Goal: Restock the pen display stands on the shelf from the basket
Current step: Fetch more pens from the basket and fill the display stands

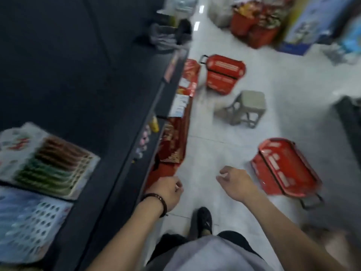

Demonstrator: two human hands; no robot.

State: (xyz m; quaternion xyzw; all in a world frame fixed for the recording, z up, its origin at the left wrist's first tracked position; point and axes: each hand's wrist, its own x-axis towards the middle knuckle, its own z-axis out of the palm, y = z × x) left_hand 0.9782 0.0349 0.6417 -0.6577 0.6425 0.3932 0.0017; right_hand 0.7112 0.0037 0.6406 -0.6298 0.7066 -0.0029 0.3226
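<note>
Shelf at far left carries an upper stand with rows of brown and green pens and a lower stand showing many empty holes, so restocking looks far from done. Left hand hangs beside the shelf edge with fingers curled in, though blur hides whether they pinch anything; right hand hangs with fingers loosely curled, holding nothing. Basket lies on the floor just right of the right hand, apart from its fingers, contents too blurred to tell
</note>
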